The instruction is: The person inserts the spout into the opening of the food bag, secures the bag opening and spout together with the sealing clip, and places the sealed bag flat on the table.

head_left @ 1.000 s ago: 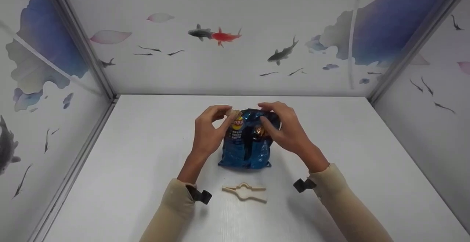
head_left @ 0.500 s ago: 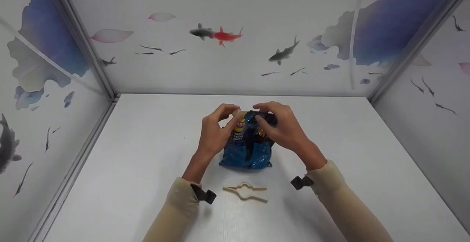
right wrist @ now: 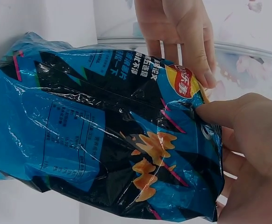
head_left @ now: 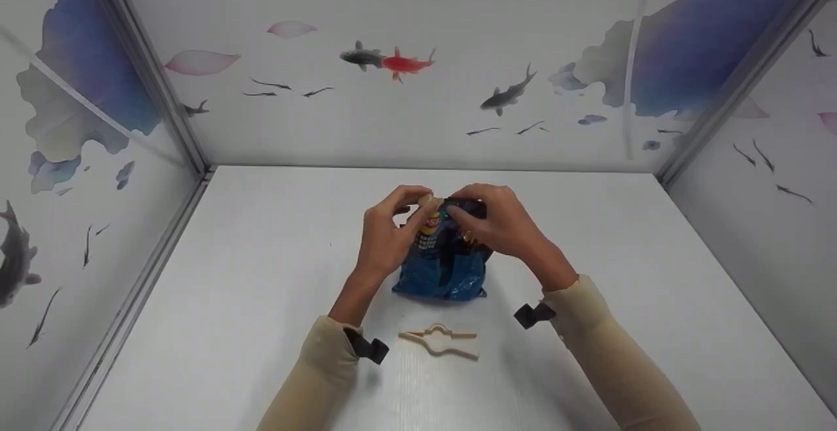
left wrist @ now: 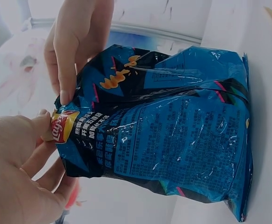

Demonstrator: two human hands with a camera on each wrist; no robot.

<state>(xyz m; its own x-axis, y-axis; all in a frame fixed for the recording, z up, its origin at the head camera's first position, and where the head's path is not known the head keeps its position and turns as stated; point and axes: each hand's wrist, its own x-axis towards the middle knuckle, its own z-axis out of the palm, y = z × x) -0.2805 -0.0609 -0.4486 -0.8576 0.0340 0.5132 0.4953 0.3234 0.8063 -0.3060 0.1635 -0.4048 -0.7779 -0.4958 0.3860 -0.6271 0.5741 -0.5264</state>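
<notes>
The white table [head_left: 261, 326] is spreading out beneath the blue bag [head_left: 448, 274], which is standing on it. At the bag's top, the left hand [head_left: 386, 231] and right hand [head_left: 503, 222] are pinching its edge. On the bag's near side, a beige tool [head_left: 464, 335] is lying apart. I'm thinking uneven pulling could be tearing that edge, or a slackening pinch could be letting the bag topple.

Blue chip bag [right wrist: 70, 126], right fingers [right wrist: 233, 164] pinching top edge
</notes>
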